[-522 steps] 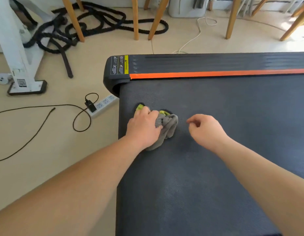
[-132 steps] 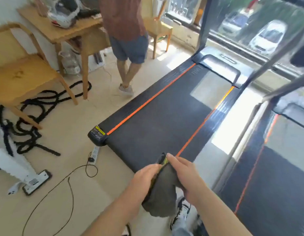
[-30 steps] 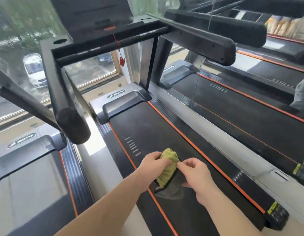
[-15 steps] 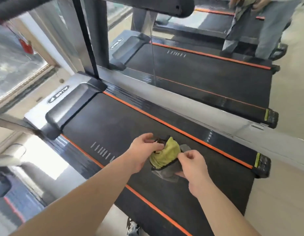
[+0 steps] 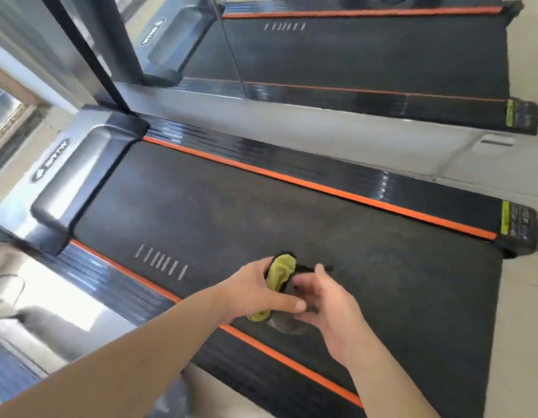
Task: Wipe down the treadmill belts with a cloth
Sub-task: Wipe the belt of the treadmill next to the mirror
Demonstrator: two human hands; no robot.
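Gripping cloth in left hand, with fingers curled round the yellow-green bundle and thumb stretched along its underside. Holding right hand just beside it, against the cloth's dark grey part. Too motion-blurred there to tell whether those fingers pinch the fabric or lie loose.

Cloth position: bunched between both hands over the near treadmill belt, toward its near orange stripe, with a grey tail hanging below the left thumb. Cannot tell whether touching the belt.

Belt: black, running diagonally from motor cover at left to end cap with yellow label at right. Row of white tick marks on it, left of the hands. Far orange stripe along the other edge, then glossy black side rail.

Beyond a pale strip, another belt with same ticks and orange trim. Black upright post at top left, meeting the base by the motor cover. Bare forearms entering from bottom edge.
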